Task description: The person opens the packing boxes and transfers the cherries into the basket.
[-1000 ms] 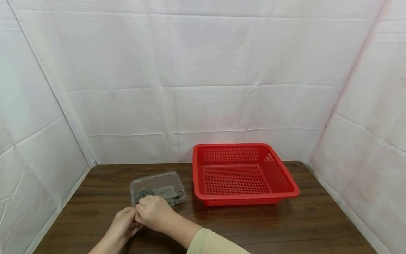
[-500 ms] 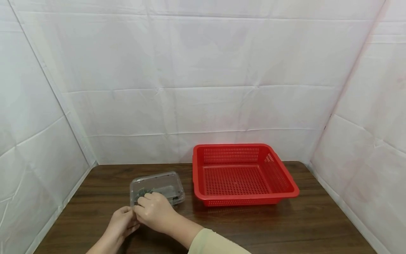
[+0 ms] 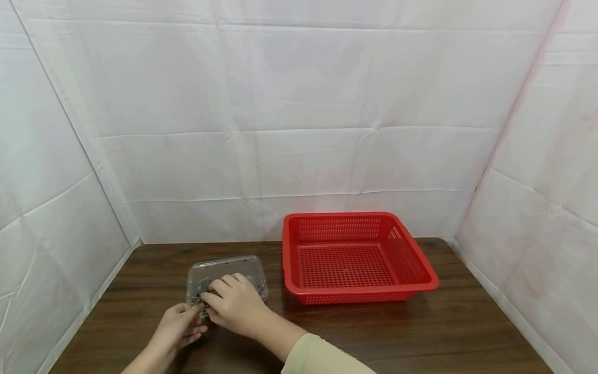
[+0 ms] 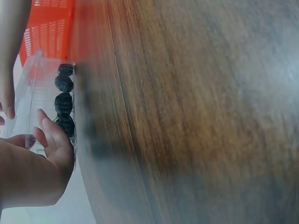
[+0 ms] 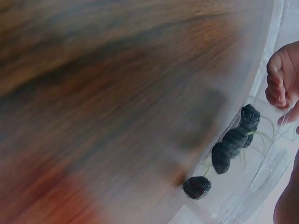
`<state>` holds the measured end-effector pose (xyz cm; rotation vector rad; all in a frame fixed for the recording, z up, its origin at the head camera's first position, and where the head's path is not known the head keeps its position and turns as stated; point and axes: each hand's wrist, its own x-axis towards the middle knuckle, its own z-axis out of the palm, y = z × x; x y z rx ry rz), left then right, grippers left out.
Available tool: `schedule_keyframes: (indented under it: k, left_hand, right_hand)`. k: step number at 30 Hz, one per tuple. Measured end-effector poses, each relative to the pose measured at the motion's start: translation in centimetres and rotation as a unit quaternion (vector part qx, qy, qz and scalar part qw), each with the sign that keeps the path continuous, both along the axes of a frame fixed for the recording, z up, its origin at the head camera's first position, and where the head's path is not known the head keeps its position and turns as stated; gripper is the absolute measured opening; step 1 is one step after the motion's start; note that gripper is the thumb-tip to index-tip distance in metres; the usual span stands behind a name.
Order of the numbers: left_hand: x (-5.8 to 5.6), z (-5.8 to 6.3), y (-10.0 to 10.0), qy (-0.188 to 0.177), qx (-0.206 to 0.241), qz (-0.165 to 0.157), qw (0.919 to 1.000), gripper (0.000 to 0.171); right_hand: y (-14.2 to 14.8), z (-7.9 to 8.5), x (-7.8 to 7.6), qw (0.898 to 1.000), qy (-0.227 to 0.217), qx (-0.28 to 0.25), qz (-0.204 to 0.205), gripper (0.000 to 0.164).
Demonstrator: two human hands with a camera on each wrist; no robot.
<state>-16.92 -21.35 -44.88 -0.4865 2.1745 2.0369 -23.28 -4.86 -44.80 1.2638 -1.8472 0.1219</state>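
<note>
A clear plastic fruit box point(image 3: 224, 262) with a lid stands on the left of the table. Dark berries point(image 5: 231, 142) with thin green stems lie inside; several point(image 4: 64, 100) also show through its wall in the left wrist view. At the box's front left corner my left hand point(image 3: 177, 327) pinches the edge, its fingers point(image 4: 53, 135) along the side. My right hand point(image 3: 239, 306) is bent over the front edge beside it, fingers on the lid and thumb in front. Part of the lid and the exact fingertip contact are hidden by the hands.
A red perforated plastic basket point(image 3: 345, 292) stands to the right of the box, near the back of the brown wood-grain table point(image 3: 374, 337). White sheeting point(image 3: 299, 104) encloses the table at the back and both sides.
My right hand has shifted slightly up and right along the box, its fingers spreading somewhat. A gap with dark contents now shows between the hands. The box has moved slightly left.
</note>
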Motion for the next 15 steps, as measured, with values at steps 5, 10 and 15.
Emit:
schedule_keyframes:
  k: [5,10,15]
  left_hand:
    - [-0.1,-0.1,0.0,0.003,-0.011,-0.002,0.9999,0.014]
    - [-0.1,0.0,0.0,0.01,-0.008,0.002,0.9999,0.012]
    - [-0.1,0.0,-0.3,0.016,-0.009,0.005,0.9998,0.014]
  right_hand:
    - [0.7,0.0,-0.2,1.0,-0.008,0.011,-0.003,0.02]
    - [1.2,-0.2,-0.4,1.0,-0.007,0.027,-0.009,0.021]
    - [1.8,-0.5,-0.6,0.999,-0.022,0.029,-0.011,0.022]
